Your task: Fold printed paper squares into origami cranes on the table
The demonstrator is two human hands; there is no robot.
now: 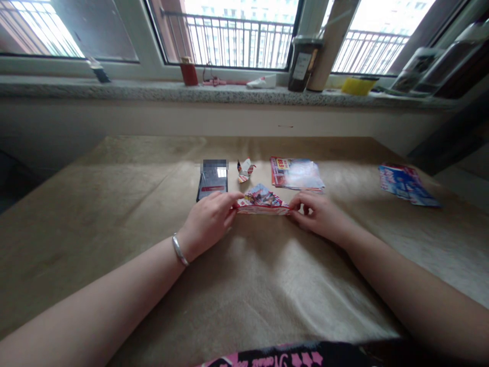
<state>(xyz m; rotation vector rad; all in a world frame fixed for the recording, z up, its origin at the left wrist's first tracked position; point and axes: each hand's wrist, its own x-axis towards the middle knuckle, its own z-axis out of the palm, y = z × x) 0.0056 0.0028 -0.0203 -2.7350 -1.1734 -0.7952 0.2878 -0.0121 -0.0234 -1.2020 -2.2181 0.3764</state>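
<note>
A colourful printed sheet of paper (263,198), partly folded, lies in front of me on the table, with a peak at its far side and a straight red-edged fold along the near side. My left hand (212,219) pinches its left end between thumb and fingers, and a silver bangle circles that wrist. At the right end, my right hand (315,211) pinches the paper, its thumb and fingertips together. Just beyond the paper stands a small folded paper figure (245,170). A dark phone (213,179) lies beyond my left hand, its near edge close to my fingers.
Printed sheets (298,173) are stacked beyond my right hand, and more blue-and-red leaflets (409,185) lie farther right. A brown cover (126,204) spreads over the table. On the windowsill (145,93) stand a dark lidded container (303,66), a red container (188,72) and a yellow item (358,86).
</note>
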